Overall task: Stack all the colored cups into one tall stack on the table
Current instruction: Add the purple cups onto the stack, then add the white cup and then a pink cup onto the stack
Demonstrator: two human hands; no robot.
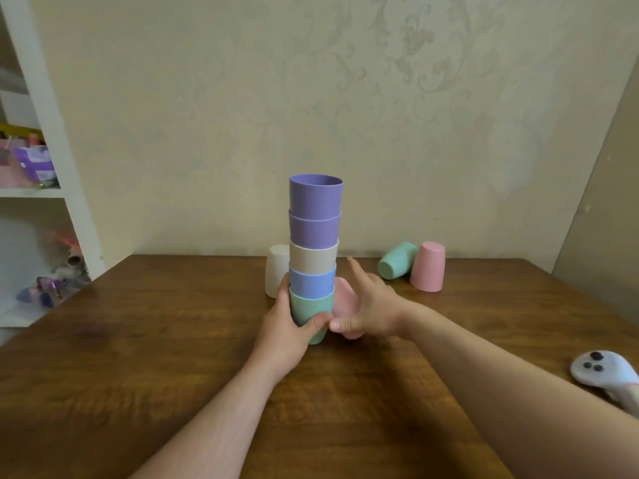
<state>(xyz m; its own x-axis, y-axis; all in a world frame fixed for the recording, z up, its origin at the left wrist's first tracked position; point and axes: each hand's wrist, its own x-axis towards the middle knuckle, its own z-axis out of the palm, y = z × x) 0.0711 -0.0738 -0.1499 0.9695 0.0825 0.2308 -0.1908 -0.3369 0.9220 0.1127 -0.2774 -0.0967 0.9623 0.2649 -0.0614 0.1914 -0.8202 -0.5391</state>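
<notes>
A stack of cups (314,257) stands upright mid-table: green at the bottom, then blue, beige and two purple. My left hand (287,326) wraps the green bottom cup from the left. My right hand (370,305) is just right of the stack and holds a pink cup (344,299), tilted, with the index finger stretched out. A white cup (276,271) stands upside down behind the stack on the left. A green cup (397,260) lies on its side at the back right, next to a pink cup (428,267) standing upside down.
The wooden table (173,375) meets the wall at the back. A white game controller (605,373) lies at the right edge near my right forearm. A white shelf unit (52,167) with assorted items stands to the left.
</notes>
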